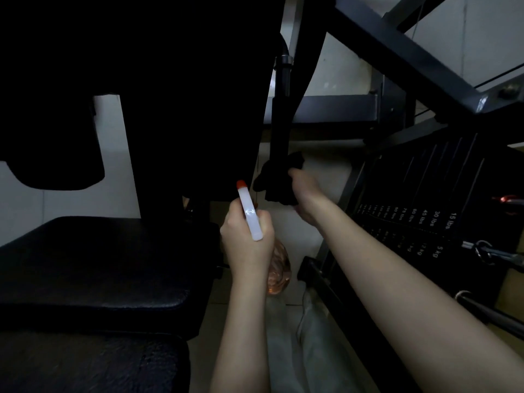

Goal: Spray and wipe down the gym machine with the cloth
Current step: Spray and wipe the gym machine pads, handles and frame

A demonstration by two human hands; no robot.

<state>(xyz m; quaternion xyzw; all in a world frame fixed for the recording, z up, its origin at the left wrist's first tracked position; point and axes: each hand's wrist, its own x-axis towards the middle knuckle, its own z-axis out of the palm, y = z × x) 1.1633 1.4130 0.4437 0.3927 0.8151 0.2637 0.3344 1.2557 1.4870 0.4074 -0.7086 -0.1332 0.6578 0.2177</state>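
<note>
My left hand (243, 239) grips a spray bottle (249, 214) with a white trigger head, a red nozzle tip and a clear orange-tinted body below the hand. The nozzle points up toward the underside of a black back pad (170, 95). My right hand (307, 194) holds a dark cloth (279, 177) bunched around the lower end of a black upright post (280, 123) of the gym machine. The cloth touches the post.
A black padded seat (99, 265) lies at lower left. A weight stack (425, 194) with pound labels stands at right, with a carabiner and cable (482, 251) beside it. Dark steel frame beams (411, 61) cross overhead. Pale tiled floor shows between the seat and stack.
</note>
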